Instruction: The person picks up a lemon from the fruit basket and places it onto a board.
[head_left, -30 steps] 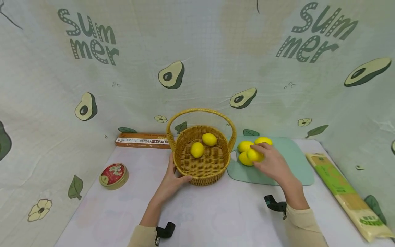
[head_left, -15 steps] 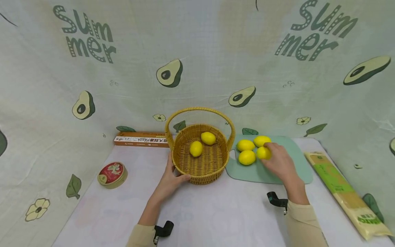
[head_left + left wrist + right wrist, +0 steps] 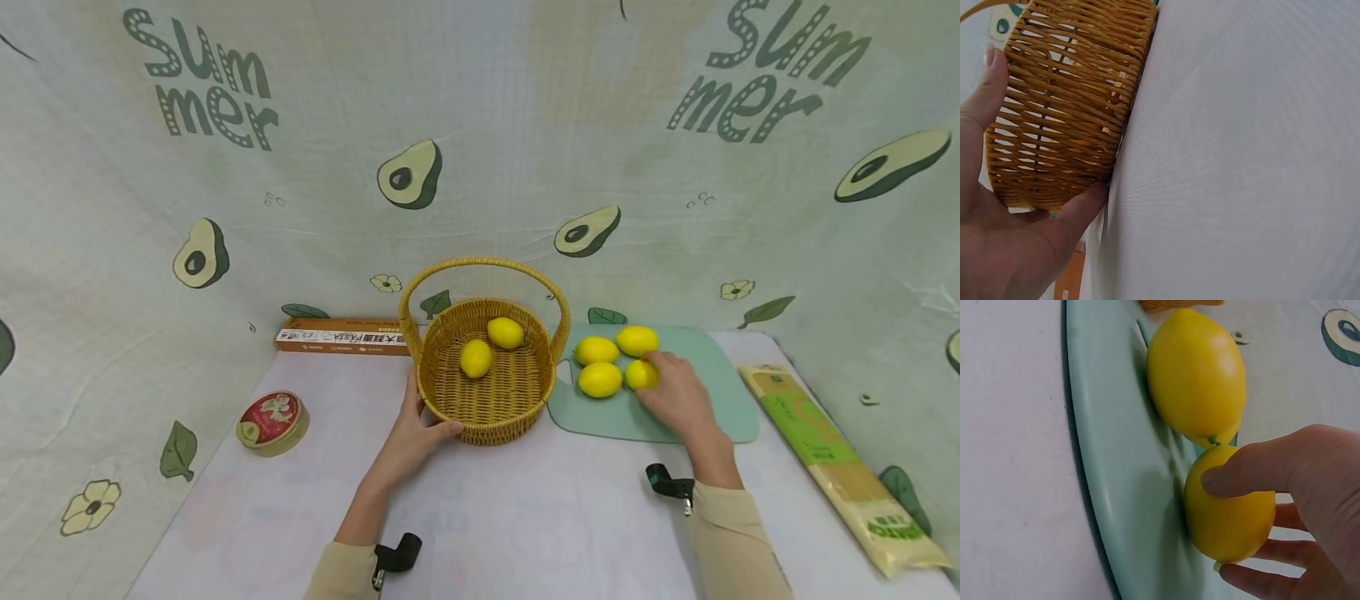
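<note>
A yellow wicker basket (image 3: 487,400) with a tall arched handle stands mid-table, two lemons (image 3: 476,358) inside it. My left hand (image 3: 411,442) holds its near left side, thumb along the rim; the left wrist view has the fingers spread round the woven wall (image 3: 1066,106). On the pale green cutting board (image 3: 712,392), several lemons lie grouped at its left part. My right hand (image 3: 678,396) grips the nearer right one, a lemon (image 3: 1229,512) with the thumb on one face and fingers round the other. Another lemon (image 3: 1196,372) sits beside it, stem end close.
A red and gold round tin (image 3: 273,421) lies at the left. An orange-brown pasta box (image 3: 341,337) is against the back cloth, left of the basket. Along the right edge lies a long packet of noodles (image 3: 840,467). A printed cloth wall (image 3: 480,125) closes off the back.
My right hand, gripping the lemon, has shifted slightly right and lowered it to the board, away from the lemon on its left. My left hand stays on the basket.
</note>
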Motion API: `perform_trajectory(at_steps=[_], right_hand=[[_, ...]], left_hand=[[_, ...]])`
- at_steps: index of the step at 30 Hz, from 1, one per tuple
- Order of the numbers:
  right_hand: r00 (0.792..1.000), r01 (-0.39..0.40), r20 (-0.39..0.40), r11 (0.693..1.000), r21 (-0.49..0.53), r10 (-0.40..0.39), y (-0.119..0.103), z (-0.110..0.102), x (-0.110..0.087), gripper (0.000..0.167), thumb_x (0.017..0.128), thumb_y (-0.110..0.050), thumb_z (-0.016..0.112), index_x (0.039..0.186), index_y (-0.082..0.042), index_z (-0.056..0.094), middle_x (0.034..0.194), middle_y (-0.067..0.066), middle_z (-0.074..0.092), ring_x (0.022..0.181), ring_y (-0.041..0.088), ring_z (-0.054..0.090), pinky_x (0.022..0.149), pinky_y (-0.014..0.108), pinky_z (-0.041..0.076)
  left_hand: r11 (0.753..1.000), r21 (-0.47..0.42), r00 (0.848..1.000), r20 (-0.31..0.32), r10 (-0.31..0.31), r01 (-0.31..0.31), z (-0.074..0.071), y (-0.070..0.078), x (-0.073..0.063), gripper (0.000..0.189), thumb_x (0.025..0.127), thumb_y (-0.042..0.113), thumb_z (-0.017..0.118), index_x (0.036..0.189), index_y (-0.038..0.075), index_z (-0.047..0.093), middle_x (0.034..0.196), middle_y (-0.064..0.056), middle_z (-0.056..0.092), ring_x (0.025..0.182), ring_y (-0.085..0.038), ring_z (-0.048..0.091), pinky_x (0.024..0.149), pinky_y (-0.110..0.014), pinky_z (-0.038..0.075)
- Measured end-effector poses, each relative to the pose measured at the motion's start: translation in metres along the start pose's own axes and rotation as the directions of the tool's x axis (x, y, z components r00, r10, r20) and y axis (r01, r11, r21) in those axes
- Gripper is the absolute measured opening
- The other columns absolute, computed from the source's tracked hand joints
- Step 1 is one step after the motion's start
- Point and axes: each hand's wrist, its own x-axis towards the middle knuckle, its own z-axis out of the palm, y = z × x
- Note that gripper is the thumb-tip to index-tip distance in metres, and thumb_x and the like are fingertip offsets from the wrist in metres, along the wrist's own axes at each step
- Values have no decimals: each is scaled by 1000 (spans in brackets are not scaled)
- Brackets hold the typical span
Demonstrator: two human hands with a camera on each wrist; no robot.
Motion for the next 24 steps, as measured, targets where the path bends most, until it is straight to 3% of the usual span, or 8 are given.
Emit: perform_trajectory(at_steps=[6, 11, 24], right_hand=[[1000, 6, -12, 1000, 4, -6, -2, 2, 1, 58, 87, -15, 69, 139, 3, 50, 142, 30, 46, 127, 51, 43, 103, 69, 36], [1000, -2, 3, 1000, 20, 2, -5, -1, 0, 59, 87, -14, 68, 140, 2, 49, 143, 30, 45, 130, 50, 42, 105, 68, 34], [999, 4, 47, 1000, 9, -5, -19, -21, -3, 59, 89, -17, 68, 143, -1, 48, 149, 29, 39, 134, 53, 37, 105, 71, 33]], left_hand=[[999, -21, 998, 28, -49, 50, -2, 17, -6, 126, 83, 27, 82, 155, 35, -21, 167, 1, -14, 155, -34, 1, 122, -60, 13], [998, -7, 997, 50, -58, 59, -4, 31, -12, 129, 81, 34, 83, 156, 30, -21, 167, -2, -13, 155, -35, 3, 122, -59, 17], [998, -20, 997, 48, -57, 58, -4, 32, -13, 127, 83, 30, 82, 156, 29, -22, 167, -2, -12, 155, -34, 5, 122, -58, 17]])
